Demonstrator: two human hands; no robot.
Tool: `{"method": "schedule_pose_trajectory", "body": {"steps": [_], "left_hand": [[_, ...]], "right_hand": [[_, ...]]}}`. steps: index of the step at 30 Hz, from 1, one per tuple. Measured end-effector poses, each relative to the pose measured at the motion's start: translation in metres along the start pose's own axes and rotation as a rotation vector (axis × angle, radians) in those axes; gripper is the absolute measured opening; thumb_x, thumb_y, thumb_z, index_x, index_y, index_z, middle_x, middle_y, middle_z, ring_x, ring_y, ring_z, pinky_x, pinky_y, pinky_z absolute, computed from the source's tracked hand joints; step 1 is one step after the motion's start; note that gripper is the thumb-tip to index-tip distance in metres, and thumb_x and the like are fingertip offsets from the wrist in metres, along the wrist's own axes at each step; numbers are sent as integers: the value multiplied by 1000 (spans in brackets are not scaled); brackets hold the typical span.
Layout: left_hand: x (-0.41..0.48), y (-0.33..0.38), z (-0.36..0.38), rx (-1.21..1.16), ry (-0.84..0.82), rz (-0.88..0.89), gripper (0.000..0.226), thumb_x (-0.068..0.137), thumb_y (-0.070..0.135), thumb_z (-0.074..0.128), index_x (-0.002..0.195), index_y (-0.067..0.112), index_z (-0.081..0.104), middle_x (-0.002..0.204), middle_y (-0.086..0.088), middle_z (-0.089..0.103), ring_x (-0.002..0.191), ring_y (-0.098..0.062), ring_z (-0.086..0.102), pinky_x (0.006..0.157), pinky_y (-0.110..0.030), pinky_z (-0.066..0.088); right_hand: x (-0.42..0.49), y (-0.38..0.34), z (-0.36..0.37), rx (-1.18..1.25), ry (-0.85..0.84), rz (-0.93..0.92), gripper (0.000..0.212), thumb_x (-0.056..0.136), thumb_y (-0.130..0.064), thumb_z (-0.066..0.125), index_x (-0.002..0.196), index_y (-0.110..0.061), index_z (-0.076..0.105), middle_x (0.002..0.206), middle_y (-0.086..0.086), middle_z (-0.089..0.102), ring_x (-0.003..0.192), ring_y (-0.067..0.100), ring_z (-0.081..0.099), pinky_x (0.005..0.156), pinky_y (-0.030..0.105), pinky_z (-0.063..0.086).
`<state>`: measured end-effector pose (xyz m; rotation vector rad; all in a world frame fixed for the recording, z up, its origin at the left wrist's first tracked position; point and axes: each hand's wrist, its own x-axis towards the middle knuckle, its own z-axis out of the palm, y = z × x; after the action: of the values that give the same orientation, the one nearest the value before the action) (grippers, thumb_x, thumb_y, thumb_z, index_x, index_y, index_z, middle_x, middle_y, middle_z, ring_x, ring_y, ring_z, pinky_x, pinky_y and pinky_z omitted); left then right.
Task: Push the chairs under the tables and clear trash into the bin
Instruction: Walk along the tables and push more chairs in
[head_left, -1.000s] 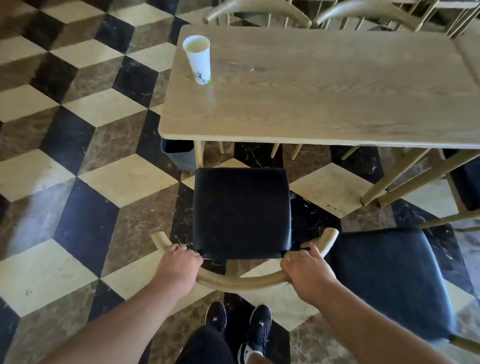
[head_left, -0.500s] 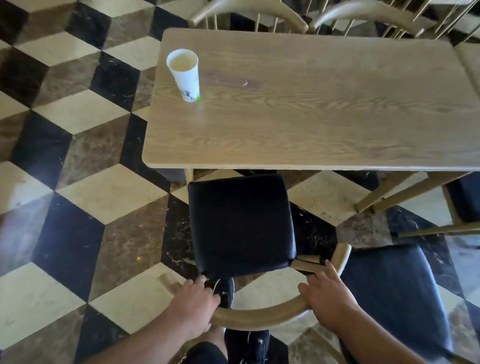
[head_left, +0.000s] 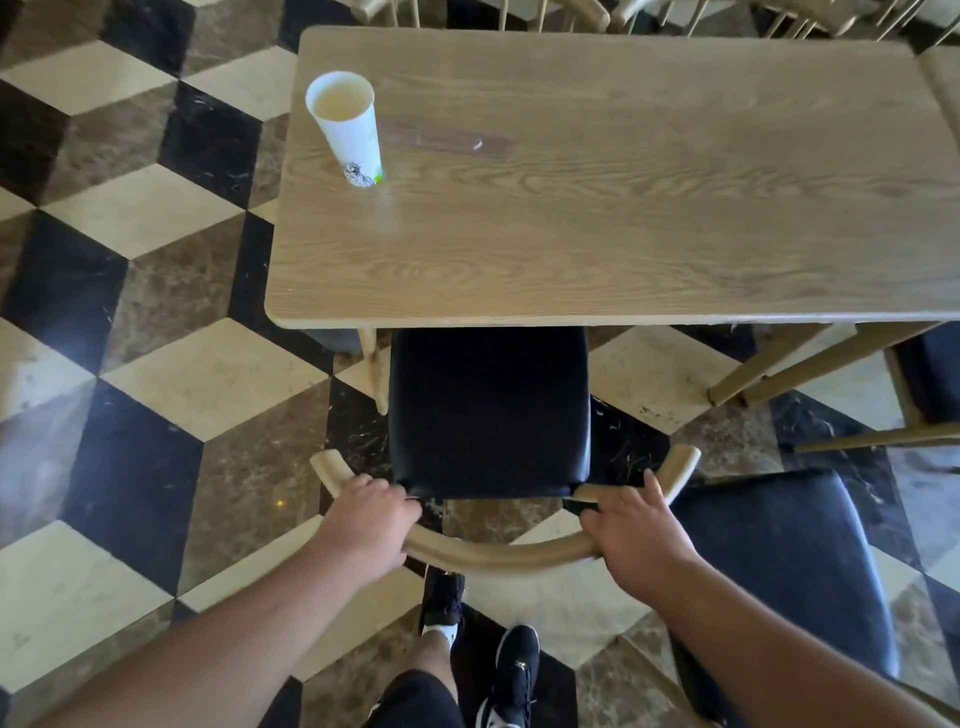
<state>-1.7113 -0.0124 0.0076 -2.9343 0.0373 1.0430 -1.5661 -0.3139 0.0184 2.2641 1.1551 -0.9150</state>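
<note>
Hands, left (head_left: 366, 522) and right (head_left: 636, 535), seemingly clamped on chair backrest (head_left: 498, 555), arms outstretched.

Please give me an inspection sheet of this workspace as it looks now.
Surface: wooden table, bare except one cup.
Job's things: chair, front of seat just under the table edge; paper cup upright near the table's left end.
Clutter: second chair at right, not pushed in.
Hands: left hand and right hand both grip the chair's curved backrest.
Cables: nothing seen.
Surroundings: checkered floor; more chairs beyond the table.
</note>
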Motion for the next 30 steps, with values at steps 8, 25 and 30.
{"method": "schedule_pose_trajectory", "body": {"steps": [8,25,30], "left_hand": [[43,-59,-27,-2,33,-66,35,87,46,77,117,30,70,110,8,72,106,-17,64,110,-43,43],[78,40,-79,-253,174,87,66,86,58,70,140,27,49,133,6,55,114,-21,58,93,-42,53],[79,193,-127,-421,439,227,29,90,37,74,111,19,66,105,4,65,91,-23,63,74,-40,57]], "right_hand": [[65,10,-51,-16,65,11,46,94,-14,58,137,-27,51,128,3,59,124,32,49,124,68,8],[3,45,-44,441,316,57,64,98,-46,58,154,-24,36,154,3,47,141,29,44,118,48,37],[-89,109,29,648,202,351,46,100,-42,54,144,-27,48,126,2,64,116,29,60,87,44,55]]}}
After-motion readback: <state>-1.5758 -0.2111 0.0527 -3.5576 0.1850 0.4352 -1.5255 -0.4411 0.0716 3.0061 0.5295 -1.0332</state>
